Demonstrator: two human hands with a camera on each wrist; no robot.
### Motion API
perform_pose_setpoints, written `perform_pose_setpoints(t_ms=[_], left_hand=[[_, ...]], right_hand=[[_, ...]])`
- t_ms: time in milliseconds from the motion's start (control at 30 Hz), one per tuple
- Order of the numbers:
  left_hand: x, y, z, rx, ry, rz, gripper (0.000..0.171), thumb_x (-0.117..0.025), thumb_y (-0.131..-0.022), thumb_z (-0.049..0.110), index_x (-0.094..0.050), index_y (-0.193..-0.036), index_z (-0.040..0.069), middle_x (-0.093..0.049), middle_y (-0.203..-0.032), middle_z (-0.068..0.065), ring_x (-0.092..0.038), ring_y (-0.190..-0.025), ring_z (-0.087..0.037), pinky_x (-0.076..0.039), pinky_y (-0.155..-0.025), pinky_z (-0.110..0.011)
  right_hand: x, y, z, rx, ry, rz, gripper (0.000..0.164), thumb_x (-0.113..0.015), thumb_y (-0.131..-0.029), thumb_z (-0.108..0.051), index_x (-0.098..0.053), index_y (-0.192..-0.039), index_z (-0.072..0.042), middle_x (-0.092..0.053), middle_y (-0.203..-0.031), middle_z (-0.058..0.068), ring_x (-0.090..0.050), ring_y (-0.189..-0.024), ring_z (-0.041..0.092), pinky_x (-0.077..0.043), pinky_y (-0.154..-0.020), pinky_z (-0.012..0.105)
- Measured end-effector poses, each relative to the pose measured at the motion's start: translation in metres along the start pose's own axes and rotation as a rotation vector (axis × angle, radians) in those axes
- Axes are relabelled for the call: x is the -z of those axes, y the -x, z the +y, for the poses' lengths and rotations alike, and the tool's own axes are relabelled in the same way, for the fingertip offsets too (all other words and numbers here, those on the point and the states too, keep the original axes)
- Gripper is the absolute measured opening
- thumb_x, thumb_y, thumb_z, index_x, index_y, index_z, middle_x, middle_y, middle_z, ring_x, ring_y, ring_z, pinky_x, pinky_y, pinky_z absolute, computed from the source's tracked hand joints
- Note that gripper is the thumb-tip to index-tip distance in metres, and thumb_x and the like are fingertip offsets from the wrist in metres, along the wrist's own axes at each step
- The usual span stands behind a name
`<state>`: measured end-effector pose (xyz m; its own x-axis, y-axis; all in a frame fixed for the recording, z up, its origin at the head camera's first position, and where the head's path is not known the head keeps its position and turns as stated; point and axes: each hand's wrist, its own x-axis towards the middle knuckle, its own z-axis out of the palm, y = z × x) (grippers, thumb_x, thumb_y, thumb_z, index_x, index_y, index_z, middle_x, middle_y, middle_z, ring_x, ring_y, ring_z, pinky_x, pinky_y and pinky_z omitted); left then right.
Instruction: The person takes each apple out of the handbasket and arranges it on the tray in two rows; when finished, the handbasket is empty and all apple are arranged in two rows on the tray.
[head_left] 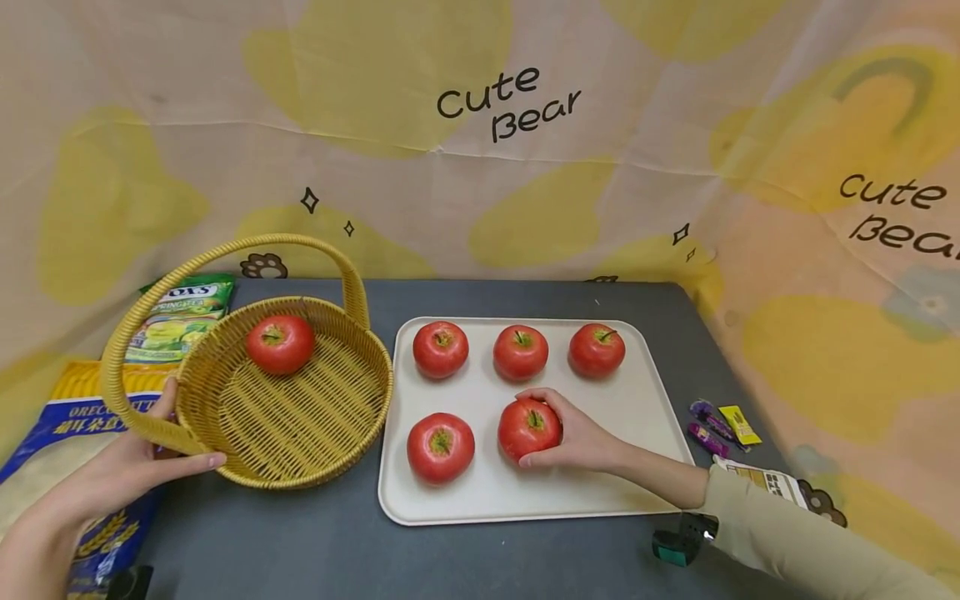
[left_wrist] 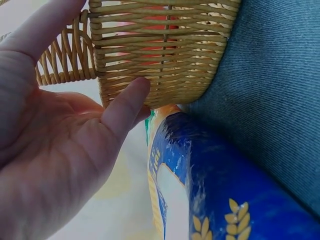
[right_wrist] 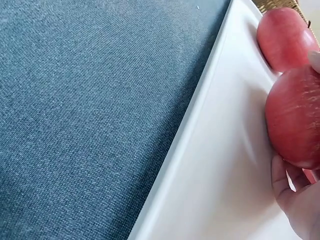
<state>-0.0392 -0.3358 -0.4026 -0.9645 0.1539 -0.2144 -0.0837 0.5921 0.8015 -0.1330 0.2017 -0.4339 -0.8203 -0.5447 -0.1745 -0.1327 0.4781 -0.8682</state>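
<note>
A yellow wicker basket (head_left: 300,425) with a tall arched handle stands at the left, one red apple (head_left: 281,344) lying inside it. My left hand (head_left: 123,471) holds the basket where the handle meets the rim, thumb over the edge; in the left wrist view, fingers (left_wrist: 131,102) touch the woven side. On the white tray (head_left: 600,492), my right hand (head_left: 573,433) grips a red apple (head_left: 529,430) at the front, thumb and fingers around it. The right wrist view shows this apple (right_wrist: 295,117) low over the tray; whether it touches the surface I cannot tell.
Another apple (head_left: 441,448) sits left of the gripped one, with several more in a back row (head_left: 521,352). Blue pasta bag (head_left: 112,533) and green candy bag (head_left: 183,317) lie left of the basket. Small wrapped candies (head_left: 712,425) lie right of the tray. A printed cloth (head_left: 390,200) hangs behind.
</note>
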Motion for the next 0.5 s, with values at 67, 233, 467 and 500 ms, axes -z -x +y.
perform_pose_setpoints(t_ms=[67,233,467,500], left_hand=[[0.0006,0.0008,-0.0005,0.005,-0.035,0.010,0.112,-0.069,-0.092,0.020,0.027,-0.146,0.035,0.002,-0.154,-0.037,-0.031,-0.129,-0.040,-0.020,-0.111,-0.035],[0.0010,0.0020,-0.0006,0.007,-0.112,0.032,0.113,-0.071,-0.091,0.023,0.026,-0.147,0.030,-0.033,-0.140,-0.041,-0.042,-0.103,0.009,-0.031,-0.072,-0.007],[0.0011,0.0012,0.0013,-0.021,-0.092,0.049,0.112,-0.072,-0.090,0.022,0.024,-0.148,0.032,-0.005,-0.154,-0.037,-0.038,-0.125,-0.039,-0.022,-0.080,0.002],[0.0009,0.0014,0.0013,-0.022,-0.080,0.047,0.112,-0.071,-0.091,0.022,0.023,-0.149,0.032,0.002,-0.156,-0.034,-0.030,-0.128,-0.048,-0.019,-0.080,0.003]], right_hand=[[-0.0004,0.0002,0.0003,0.020,0.020,-0.013,0.079,-0.087,-0.071,-0.032,-0.042,-0.136,-0.022,-0.049,-0.130,-0.002,-0.046,-0.121,0.023,-0.054,-0.082,0.032],[-0.0006,0.0007,0.0000,0.049,0.045,-0.040,0.081,-0.087,-0.071,-0.033,-0.042,-0.137,-0.019,-0.049,-0.129,-0.003,-0.047,-0.120,0.021,-0.053,-0.084,0.032],[-0.0004,-0.0007,0.0007,0.068,0.087,-0.057,0.080,-0.086,-0.072,-0.034,-0.043,-0.138,-0.019,-0.049,-0.128,-0.006,-0.048,-0.119,0.017,-0.053,-0.086,0.032],[-0.0003,-0.0012,0.0012,0.071,0.089,-0.061,0.080,-0.086,-0.072,-0.034,-0.043,-0.138,-0.019,-0.049,-0.128,-0.006,-0.048,-0.119,0.017,-0.053,-0.086,0.032]])
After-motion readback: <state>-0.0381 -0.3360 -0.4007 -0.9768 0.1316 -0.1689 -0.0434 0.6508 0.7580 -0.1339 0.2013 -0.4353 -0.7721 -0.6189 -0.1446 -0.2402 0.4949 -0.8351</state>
